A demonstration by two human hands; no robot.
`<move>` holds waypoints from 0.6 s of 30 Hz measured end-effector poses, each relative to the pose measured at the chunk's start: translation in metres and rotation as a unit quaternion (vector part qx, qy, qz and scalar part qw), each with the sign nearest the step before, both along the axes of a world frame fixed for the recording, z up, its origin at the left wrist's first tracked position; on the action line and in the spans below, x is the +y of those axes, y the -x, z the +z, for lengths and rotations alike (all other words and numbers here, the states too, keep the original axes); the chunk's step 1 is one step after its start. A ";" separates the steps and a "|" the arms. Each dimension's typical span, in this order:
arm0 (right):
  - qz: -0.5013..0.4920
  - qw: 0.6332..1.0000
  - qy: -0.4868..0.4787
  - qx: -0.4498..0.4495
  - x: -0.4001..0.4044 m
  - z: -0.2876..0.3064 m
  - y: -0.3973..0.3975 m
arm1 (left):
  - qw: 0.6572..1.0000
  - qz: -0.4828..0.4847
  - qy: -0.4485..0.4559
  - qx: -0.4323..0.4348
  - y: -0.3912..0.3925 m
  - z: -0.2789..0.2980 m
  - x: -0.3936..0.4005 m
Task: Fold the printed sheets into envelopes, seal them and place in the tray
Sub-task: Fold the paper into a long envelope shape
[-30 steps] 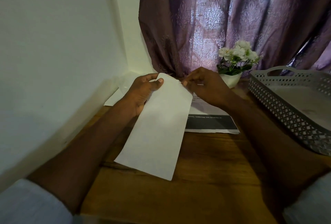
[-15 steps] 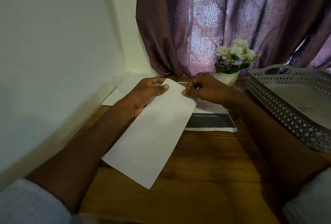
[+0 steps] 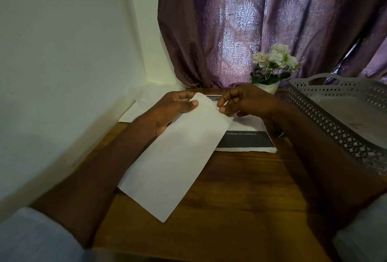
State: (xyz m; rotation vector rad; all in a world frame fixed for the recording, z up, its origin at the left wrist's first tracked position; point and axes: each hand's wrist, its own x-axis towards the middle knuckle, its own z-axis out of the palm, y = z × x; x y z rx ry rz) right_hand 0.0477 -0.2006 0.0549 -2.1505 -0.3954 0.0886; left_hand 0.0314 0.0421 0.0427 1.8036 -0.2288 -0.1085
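Sealing stage: envelope [image 3: 178, 155] gripped by left hand [image 3: 169, 111], flap end pinched by right hand [image 3: 245, 102]; tray [image 3: 326, 115] likely next.

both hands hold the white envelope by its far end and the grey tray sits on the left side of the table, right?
Not quite. In the head view the grey tray sits on the right side of the table; both hands, left hand and right hand, do hold the white envelope by its far end.

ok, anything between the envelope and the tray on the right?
Nothing visible. The envelope is held by the left hand and right hand; bare table separates it from the tray. The flower pot sits behind that path.
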 end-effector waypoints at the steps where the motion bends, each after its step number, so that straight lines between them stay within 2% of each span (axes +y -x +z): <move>1: -0.006 1.000 -0.004 0.006 0.000 0.000 0.001 | 1.000 0.001 0.005 0.001 -0.001 0.000 0.001; 5: 0.006 1.000 0.001 0.027 0.001 -0.001 0.003 | 1.000 0.006 0.027 0.010 -0.003 -0.001 0.004; 18: 0.002 0.998 0.003 0.056 0.003 -0.004 0.000 | 0.999 0.021 -0.016 0.018 -0.007 -0.004 0.003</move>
